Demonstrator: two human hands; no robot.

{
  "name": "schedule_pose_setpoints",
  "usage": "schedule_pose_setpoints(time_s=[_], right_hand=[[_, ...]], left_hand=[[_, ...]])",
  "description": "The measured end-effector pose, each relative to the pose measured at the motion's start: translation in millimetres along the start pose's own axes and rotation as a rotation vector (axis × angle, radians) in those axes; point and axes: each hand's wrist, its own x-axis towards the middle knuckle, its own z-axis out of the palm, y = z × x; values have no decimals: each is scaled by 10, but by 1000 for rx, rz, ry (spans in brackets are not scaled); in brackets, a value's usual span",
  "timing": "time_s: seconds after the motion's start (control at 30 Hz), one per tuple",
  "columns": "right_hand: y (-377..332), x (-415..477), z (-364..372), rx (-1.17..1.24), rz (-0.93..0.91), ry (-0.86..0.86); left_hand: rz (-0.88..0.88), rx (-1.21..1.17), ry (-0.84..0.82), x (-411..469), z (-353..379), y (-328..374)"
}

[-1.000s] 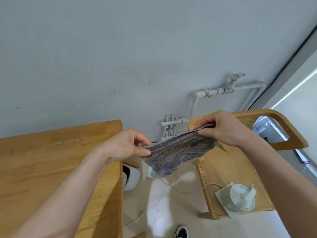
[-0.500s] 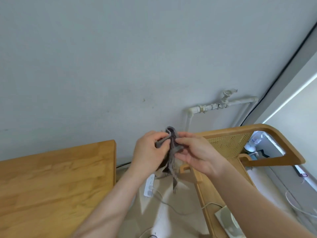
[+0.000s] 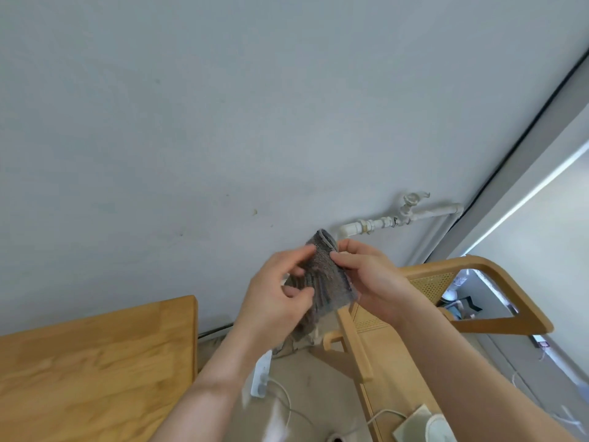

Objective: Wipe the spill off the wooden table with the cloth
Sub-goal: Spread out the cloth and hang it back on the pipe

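Head view: the folded grey cloth (image 3: pixel 328 275) is up in the air, pinched from both sides by the left hand (image 3: pixel 280 301) and right hand (image 3: pixel 373 282), above the floor between the wooden bench (image 3: pixel 95 378) and a chair (image 3: pixel 503 327).

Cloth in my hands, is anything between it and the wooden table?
Nothing visible stands in the way. The left hand and right hand hold the cloth in the air, to the right of the wooden table, with only open space between them. No spill shows in this view.
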Motion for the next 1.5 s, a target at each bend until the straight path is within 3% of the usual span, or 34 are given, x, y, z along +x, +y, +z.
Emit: schedule_pose_setpoints(time_s=[0.1,0.27,0.37,0.47,0.63,0.77,0.87,0.97,1.07,1.27,1.5], right_hand=[[-220,231,-250,-65,-21,-57],[-512,701,-710,-145,-27,-109],[-555,1014,-1115,-75,10,-104],[-560,1330,-1560,77,79,10],[-508,1859,-2309,150,171,344],[-310,2313,-2757,78,200,504],[-116,2693,-2988,-37,174,522],[87,3079,-3168,-199,124,515],[265,3394,-3278,-356,91,530],[490,3752,-3334,-544,-41,561],[656,3916,-3334,-1053,-243,670]], left_hand=[[-120,-27,-39,411,47,-257],[-280,-129,-422,1091,471,-667],[-371,-141,-524,1378,831,-876],[-481,-85,-541,1660,1159,-1135],[-658,-293,-330,2107,1417,-1403],[-713,-454,-277,2497,1497,-1519],[-728,-520,-145,2758,1610,-1639],[-750,-553,123,2998,1777,-1824],[-712,-451,291,3177,1953,-2084],[-578,-250,476,3402,2151,-2436],[-672,-268,488,3534,2260,-2648]])
